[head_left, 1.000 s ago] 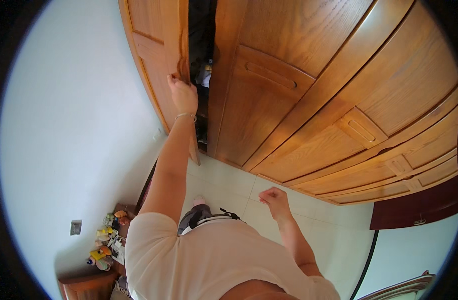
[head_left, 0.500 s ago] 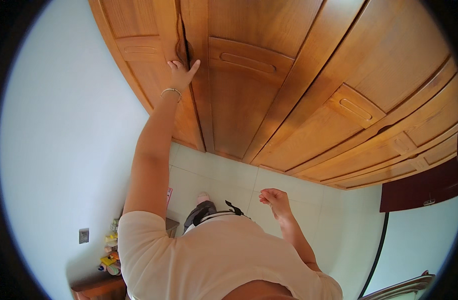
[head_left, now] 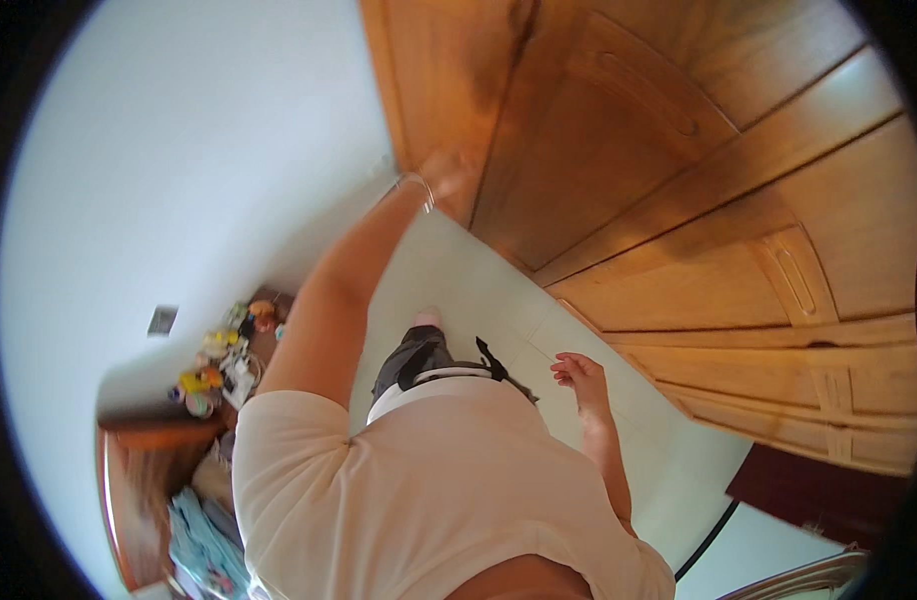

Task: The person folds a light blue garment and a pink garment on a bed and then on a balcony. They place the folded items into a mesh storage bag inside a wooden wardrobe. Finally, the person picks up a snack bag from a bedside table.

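My left arm stretches out to a wooden wardrobe (head_left: 619, 130) with panelled doors. At its leftmost door, low down, is my left hand (head_left: 447, 178), with a thin bracelet (head_left: 419, 190) on the wrist. Motion smears its fingers, so I cannot see their shape or whether they touch the wood. My right hand (head_left: 582, 377) hangs over the pale floor in front of my waist. Its fingers are loosely bent and slightly apart, with nothing visible in them.
Pale floor tiles (head_left: 434, 255) run along the wardrobe's base. At the left, small colourful items (head_left: 214, 375) crowd a surface by the wall, below a socket (head_left: 163, 320). Light blue cloth (head_left: 201, 545) lies nearby. A dark red panel (head_left: 809, 495) stands beyond the wardrobe at the right.
The view has turned left, so the wardrobe sits further right in it and more of the left side shows. My left hand has moved down the wardrobe front; my right fingers have loosened slightly.
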Demonstrator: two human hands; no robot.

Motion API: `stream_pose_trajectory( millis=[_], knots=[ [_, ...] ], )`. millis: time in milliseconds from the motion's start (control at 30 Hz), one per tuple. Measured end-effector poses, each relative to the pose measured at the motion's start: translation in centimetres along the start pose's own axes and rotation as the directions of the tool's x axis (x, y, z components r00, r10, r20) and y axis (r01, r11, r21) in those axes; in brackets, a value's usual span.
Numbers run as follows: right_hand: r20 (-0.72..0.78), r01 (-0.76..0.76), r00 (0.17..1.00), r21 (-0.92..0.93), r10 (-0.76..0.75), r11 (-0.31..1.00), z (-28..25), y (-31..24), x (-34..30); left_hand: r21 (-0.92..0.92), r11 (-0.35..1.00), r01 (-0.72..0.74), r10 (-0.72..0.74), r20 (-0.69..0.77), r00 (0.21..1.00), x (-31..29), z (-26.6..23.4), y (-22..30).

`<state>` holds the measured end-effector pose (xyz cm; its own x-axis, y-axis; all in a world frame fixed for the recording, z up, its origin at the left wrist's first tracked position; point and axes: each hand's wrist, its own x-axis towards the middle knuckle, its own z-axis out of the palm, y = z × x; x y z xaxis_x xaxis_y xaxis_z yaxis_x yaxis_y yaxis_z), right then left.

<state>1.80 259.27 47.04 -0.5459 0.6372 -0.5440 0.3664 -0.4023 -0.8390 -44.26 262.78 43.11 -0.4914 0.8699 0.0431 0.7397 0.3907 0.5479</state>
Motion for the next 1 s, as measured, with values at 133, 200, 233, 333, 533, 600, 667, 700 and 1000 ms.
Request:
stream_pose_trajectory(
  millis=[133,200,233,333,533,600,667,700,1000],
  knots=[
    [0.147,0.017,0.989,-0.150,0.005,0.989,-0.7,0.3,1.4,-0.007,0.993,0.121,-0.102,0.485,0.868,-20.0,12.6,-4.8],
    [0.252,0.040,0.967,-0.230,0.019,0.972,-1.1,-0.2,2.8,0.039,0.981,0.188,-0.155,0.736,0.659,-28.1,19.7,-7.6],
    [0.271,0.038,0.961,-0.315,0.051,0.948,-1.3,-0.6,3.2,0.030,0.986,0.163,-0.133,0.731,0.669,-31.5,20.1,-6.0],
    [0.424,0.103,0.895,-0.498,0.137,0.861,-1.9,0.3,5.7,0.021,0.929,0.370,-0.304,0.616,0.727,-41.8,21.5,-3.1],
    [0.627,0.345,0.753,-0.635,0.200,0.692,1.6,2.1,8.7,-0.071,0.602,0.796,-0.734,0.345,0.586,-54.9,16.0,4.7],
    [0.657,0.408,0.731,-0.637,0.183,0.654,3.1,2.9,9.1,-0.052,0.490,0.870,-0.835,0.259,0.486,-59.9,18.1,3.6],
    [0.688,0.480,0.706,-0.638,0.167,0.602,3.7,4.4,9.7,-0.036,0.414,0.910,-0.884,0.224,0.411,-62.1,18.0,3.5],
    [0.708,0.527,0.687,-0.641,0.165,0.559,3.6,4.9,10.0,-0.037,0.390,0.920,-0.892,0.230,0.388,-62.0,16.9,4.0],
    [0.783,0.850,0.485,-0.527,0.390,0.001,9.5,7.5,11.2,-0.142,0.380,0.914,-0.900,0.171,0.401,-64.2,14.7,7.1]
  ],
)
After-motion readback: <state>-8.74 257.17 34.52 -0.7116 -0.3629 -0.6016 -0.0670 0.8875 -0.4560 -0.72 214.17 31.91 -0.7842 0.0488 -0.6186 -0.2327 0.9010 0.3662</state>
